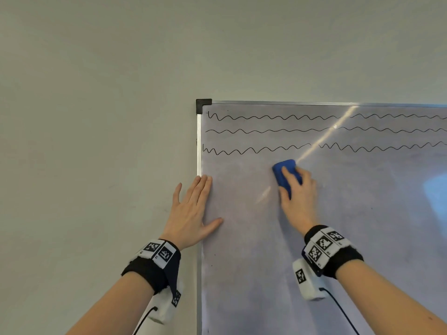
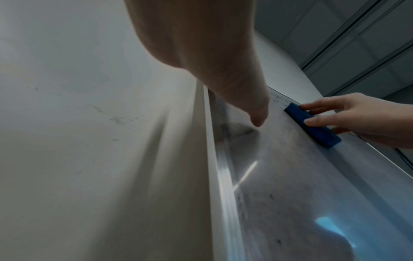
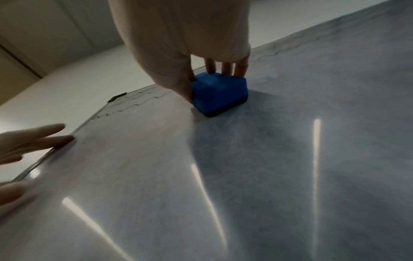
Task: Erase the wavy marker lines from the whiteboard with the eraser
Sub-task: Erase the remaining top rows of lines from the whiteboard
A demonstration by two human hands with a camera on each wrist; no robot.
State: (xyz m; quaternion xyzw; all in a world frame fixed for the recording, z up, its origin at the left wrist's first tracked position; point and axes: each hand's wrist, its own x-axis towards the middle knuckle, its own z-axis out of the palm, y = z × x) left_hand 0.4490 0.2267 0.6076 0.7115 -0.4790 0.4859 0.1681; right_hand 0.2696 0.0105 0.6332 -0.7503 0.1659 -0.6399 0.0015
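A whiteboard hangs on the wall with three black wavy lines across its top. My right hand grips a blue eraser and holds it flat against the board, just below the lowest wavy line. The right wrist view shows the eraser pinched between thumb and fingers, its dark felt face on the board. My left hand lies flat with straight fingers across the board's left frame edge, thumb on the board. In the left wrist view the eraser appears under the right hand.
A pale bare wall surrounds the board on the left and above. The board's aluminium frame has a black corner piece at top left. Light streaks glare across the board surface.
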